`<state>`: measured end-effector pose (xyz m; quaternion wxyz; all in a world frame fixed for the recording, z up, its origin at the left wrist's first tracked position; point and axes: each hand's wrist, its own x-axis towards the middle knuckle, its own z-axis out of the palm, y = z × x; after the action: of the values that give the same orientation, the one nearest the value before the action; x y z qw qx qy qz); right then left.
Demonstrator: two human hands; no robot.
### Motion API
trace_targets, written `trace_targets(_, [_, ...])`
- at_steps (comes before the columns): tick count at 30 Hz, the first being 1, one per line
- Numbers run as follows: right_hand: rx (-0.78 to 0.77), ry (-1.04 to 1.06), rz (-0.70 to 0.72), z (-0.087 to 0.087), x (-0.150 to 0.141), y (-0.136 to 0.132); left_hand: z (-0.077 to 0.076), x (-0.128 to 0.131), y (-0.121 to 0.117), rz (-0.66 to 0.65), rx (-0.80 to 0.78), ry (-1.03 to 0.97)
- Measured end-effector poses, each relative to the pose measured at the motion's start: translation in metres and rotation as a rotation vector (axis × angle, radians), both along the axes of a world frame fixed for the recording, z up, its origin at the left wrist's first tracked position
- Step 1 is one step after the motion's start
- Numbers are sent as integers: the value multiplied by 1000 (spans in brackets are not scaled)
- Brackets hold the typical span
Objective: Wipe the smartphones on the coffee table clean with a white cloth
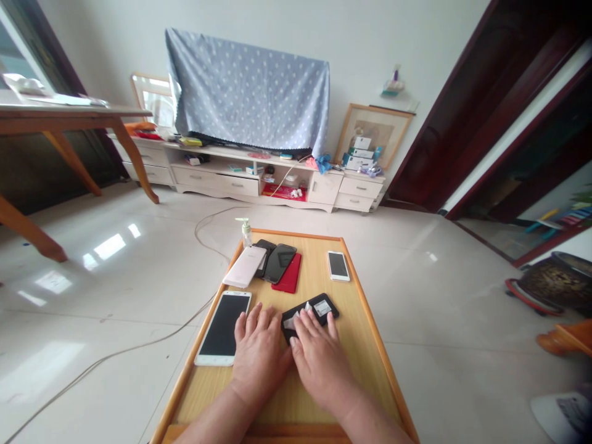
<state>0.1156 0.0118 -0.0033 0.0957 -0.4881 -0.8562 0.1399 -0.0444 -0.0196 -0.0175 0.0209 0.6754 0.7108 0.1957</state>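
A black phone (333, 305) with a white label on its upturned side lies slanted on the wooden table (324, 382). Over it is my right hand (319, 354), pressing a crumpled white tissue (292, 321) against its surface. Bits of the tissue poke out between and beside the fingers. My left hand (259, 345) rests flat at the phone's left end, fingers stretched out and slightly apart, its thumb near the phone's lower edge. Close to its left side lies a large white phone (225, 327) with a dark screen.
Farther up the table are a pinkish-white phone (245, 266), dark phones (280, 262), a red phone (290, 274) and a pump bottle (246, 232). A small white phone (338, 266) lies near the right edge. A cable (139, 348) crosses the floor at left.
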Motion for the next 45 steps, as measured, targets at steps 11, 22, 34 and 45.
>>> trace_targets(11, [20,-34,-102,-4,20,-2,-2,1,-1,-1,22,10])
trace_targets(22, [42,-27,-166,-4,33,2,1,3,-1,7,28,15])
trace_targets(34, [68,-22,-187,-5,42,11,0,2,-1,-12,45,0])
trace_targets(45, [69,-13,-190,-6,27,21,2,2,-1,-18,52,-17])
